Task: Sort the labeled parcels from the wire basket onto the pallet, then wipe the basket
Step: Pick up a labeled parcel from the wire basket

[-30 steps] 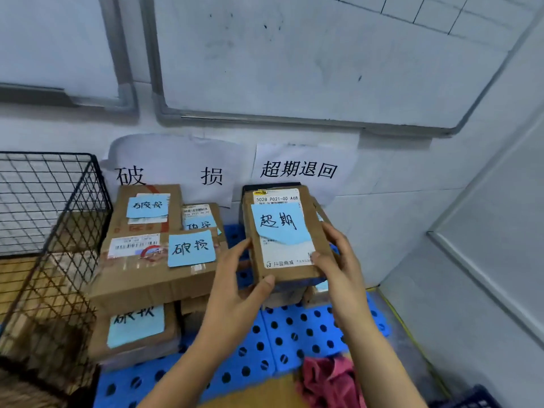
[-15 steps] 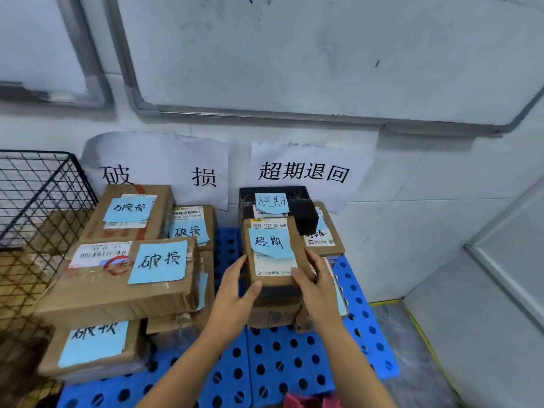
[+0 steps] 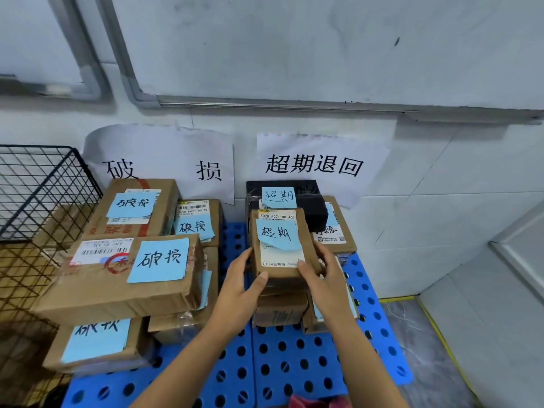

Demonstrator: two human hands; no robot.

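A small brown parcel [image 3: 278, 245] with a blue note reading 超期 rests on top of the right-hand stack on the blue perforated pallet [image 3: 297, 363]. My left hand [image 3: 240, 287] grips its left side and my right hand [image 3: 322, 276] grips its right side. Behind it lie a black parcel [image 3: 312, 207] with the same kind of note and another brown parcel [image 3: 338, 234]. On the pallet's left half stand several brown parcels with blue 破损 notes, the largest one [image 3: 117, 278] in front. The black wire basket [image 3: 38, 201] is at the far left.
Two paper signs hang on the wall: 破损 [image 3: 162, 160] over the left stack, 超期退回 [image 3: 315, 164] over the right. A red cloth [image 3: 318, 401] shows at the bottom edge. Whiteboards fill the wall above. Grey floor with a yellow line [image 3: 435, 328] lies to the right.
Both hands have carried the 超期 parcel forward and down onto the right-hand stack. The view has moved closer to the pallet and turned slightly right.
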